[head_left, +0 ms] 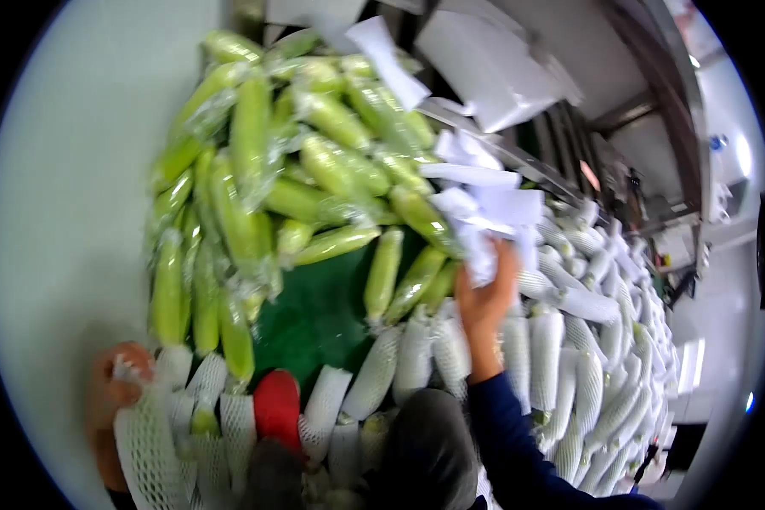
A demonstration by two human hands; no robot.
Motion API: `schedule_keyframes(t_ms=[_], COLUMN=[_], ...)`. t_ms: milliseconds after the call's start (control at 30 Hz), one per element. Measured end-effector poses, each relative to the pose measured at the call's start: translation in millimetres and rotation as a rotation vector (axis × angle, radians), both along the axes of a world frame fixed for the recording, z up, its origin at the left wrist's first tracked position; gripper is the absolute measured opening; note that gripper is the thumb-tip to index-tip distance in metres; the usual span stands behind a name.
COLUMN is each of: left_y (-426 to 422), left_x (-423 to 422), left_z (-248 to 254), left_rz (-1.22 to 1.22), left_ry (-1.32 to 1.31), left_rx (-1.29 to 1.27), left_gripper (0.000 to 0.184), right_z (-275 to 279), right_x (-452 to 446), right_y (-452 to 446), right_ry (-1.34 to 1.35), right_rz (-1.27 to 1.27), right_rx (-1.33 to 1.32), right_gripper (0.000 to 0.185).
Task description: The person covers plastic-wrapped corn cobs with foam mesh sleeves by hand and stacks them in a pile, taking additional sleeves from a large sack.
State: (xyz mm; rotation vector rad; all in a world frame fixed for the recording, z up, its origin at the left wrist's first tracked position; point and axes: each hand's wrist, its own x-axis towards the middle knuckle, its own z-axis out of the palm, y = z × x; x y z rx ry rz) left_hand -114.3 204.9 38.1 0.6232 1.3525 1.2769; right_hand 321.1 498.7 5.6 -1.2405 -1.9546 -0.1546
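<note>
At the lower left, my left hand point(121, 374) is closed on the top end of a white foam net sleeve point(149, 446) that hangs below it. Whether anything fills that sleeve I cannot tell. My right hand point(489, 297) reaches into a loose stack of flat white foam sleeves point(506, 208), its thumb and fingers around the lower ones, slightly blurred. Left of it lies a heap of long pale-green gourd-like vegetables point(251, 127) wrapped in clear film. Vegetables in white foam nets point(412, 357) stand in a row along the near side.
Many foam-netted vegetables point(603, 365) are piled on the right. Dark green flooring point(310, 314) shows between heap and row. A red shoe point(278, 408) and my knee point(429, 450) are at the near side. A pale wall-like surface point(68, 212) borders the left; a metal rail point(518, 153) runs behind.
</note>
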Motion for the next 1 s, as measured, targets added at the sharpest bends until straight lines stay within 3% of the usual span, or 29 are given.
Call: schedule_keyframes(t_ms=[67,100,133,167,200,267,333,367,400,433,467,500,567,600,633,667,700,733,767,800,867,933,1000], left_y=[-44,-59,-71,-90,-103,-146,-170,-175,-175,-170,-163,-152,-115,-99,-84,-60,-31,-6,12,19,32,34,36], left_x=[-23,-24,-12,4,13,40,53,56,56,53,54,60,76,92,108,123,139,156,174,183,194,196,196], left_z=[34,57,70,81,82,61,37,32,33,32,31,38,69,82,75,62,42,6,-30,-59,-76,-71,-72], left_rz=[-0.152,-0.286,-0.452,-0.502,-0.579,-0.669,-0.52,-0.442,-0.283,-0.127,0.034,0.04,0.06,0.115,0.27,0.268,0.26,0.257,0.269,0.202,0.246,0.349,0.405], left_ry=[0.397,0.659,0.897,1.05,1.185,1.458,1.574,1.631,1.641,1.64,1.638,1.691,1.791,1.526,1.139,0.978,0.819,0.561,0.263,-0.018,0.1,0.333,0.402], left_rx=[0.044,-0.063,-0.2,-0.292,-0.346,-0.617,-0.458,-0.369,-0.383,-0.389,-0.383,-0.307,-0.106,-0.074,0.017,0.021,0.021,-0.028,-0.106,-0.121,-0.145,-0.077,0.032], left_gripper=[0.024,0.022,0.02,0.021,0.022,0.023,0.022,0.022,0.022,0.022,0.022,0.023,0.026,0.022,0.023,0.024,0.025,0.029,0.03,0.03,0.029,0.03,0.025], right_z=[-25,-41,-54,-87,-89,-49,-31,-18,-14,-14,-1,12,49,35,13,14,-3,-11,-9,-37,-57,-63,-57], right_x=[81,112,130,167,164,139,137,123,120,128,113,97,-4,-7,-37,-81,-107,-134,-165,-175,-181,-186,-188], right_y=[61,80,90,117,118,98,79,62,51,42,25,9,-57,-72,-92,-120,-135,-158,-176,-190,-199,-202,-203], right_ry=[-0.315,-0.455,-0.519,-0.376,-0.269,-0.263,0.059,0.18,0.484,0.28,0.476,0.678,1.192,1.356,1.351,1.431,1.279,1.197,1.07,1.118,1.109,1.04,1.047], right_rz=[0.008,0.064,0.152,0.239,0.098,-0.101,-0.197,-0.2,-0.117,-0.088,-0.016,0.054,0.068,0.4,0.577,0.461,0.536,0.444,0.297,0.254,0.21,0.21,0.212], right_rx=[-0.214,-0.295,-0.203,-0.241,-0.269,-0.334,-0.367,-0.261,-0.205,0.013,-0.036,-0.069,-0.558,-0.929,-1.184,-1.396,-1.658,-1.763,-1.607,-1.508,-1.242,-1.144,-1.135], right_gripper=[0.064,0.063,0.054,0.047,0.041,0.034,0.041,0.041,0.037,0.036,0.036,0.036,0.045,0.045,0.041,0.036,0.034,0.029,0.019,0.014,0.023,0.025,0.033])
